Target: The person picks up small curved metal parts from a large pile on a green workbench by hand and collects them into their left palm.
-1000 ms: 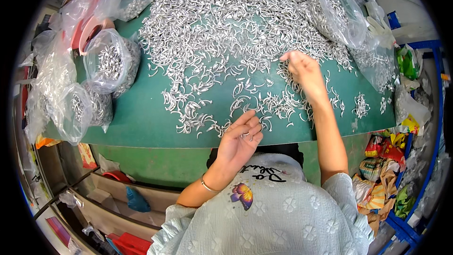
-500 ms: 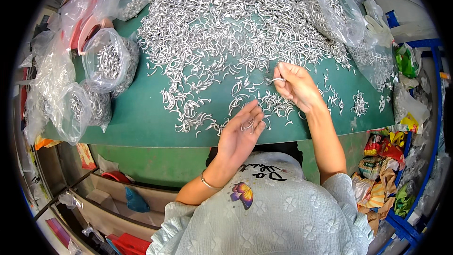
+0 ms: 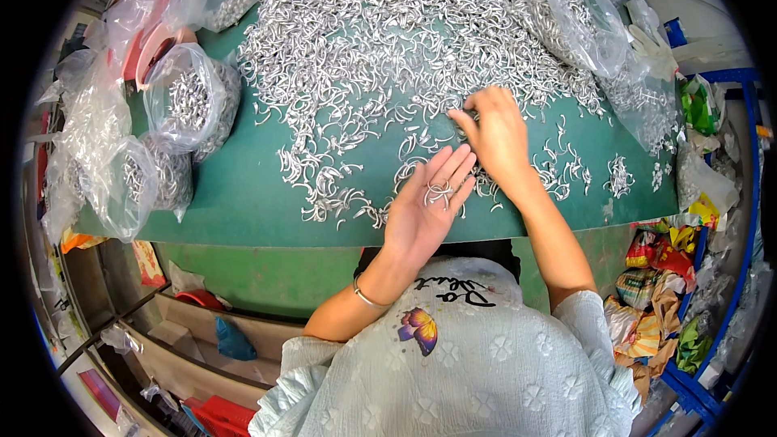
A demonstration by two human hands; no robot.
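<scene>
A: Nearest?
B: Left hand point(image 3: 425, 210), palm up, fingers extended; few curved silver pieces point(image 3: 439, 193) on it. Best kept level against sliding.
A: Next?
B: Right hand point(image 3: 496, 136), thumb parted from bent fingers, above green table point(image 3: 235, 206).
A: Farthest?
B: Heap point(image 3: 348, 20) of like pieces; thin edge likely easiest for picking singly.

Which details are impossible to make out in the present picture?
Head view: whether the right hand grips a piece; too small to tell.
Head view: exact count of curved silvery pieces on the left hand; they overlap.
Head view: far end of the silvery pile; cut by the top edge.
</scene>
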